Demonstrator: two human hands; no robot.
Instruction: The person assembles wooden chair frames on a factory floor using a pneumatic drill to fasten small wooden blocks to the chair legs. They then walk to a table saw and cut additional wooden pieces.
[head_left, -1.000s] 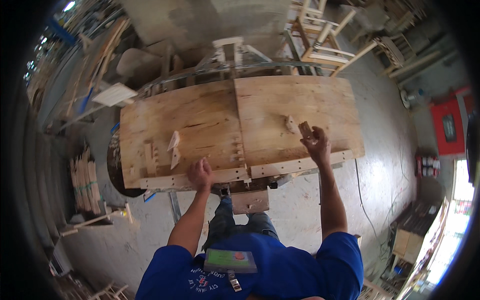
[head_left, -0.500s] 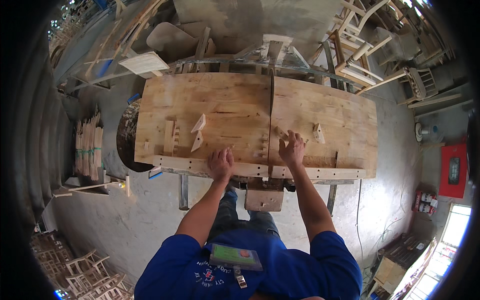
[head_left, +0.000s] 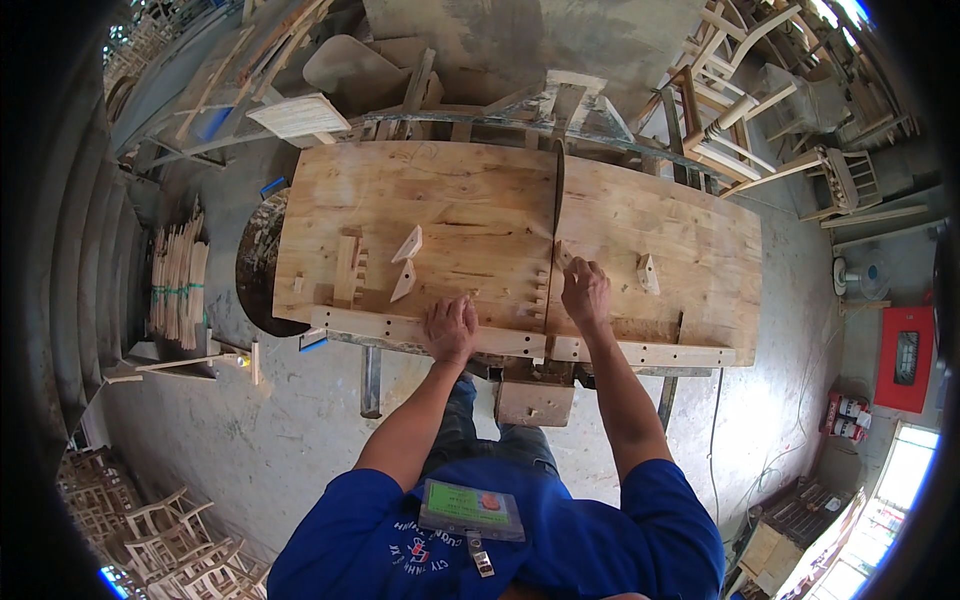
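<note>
My right hand has its fingers curled onto a small wooden block, just right of the dark slot in the wooden tabletop. My left hand rests bent over the pale wooden rail along the near edge, its thumb hidden. Two angled wooden pieces with holes, one above the other, lie left of centre. Another angled piece lies right of my right hand. A notched wooden strip is on the left side.
Small offcuts line the slot's left side. Chairs and frames crowd the far right. A bundle of sticks stands on the floor at left. A red wall box and a fan are at right.
My right hand's fingers have closed onto the small block, which they were reaching toward before. My left hand's fingers have drawn closer together. The view has shifted slightly.
</note>
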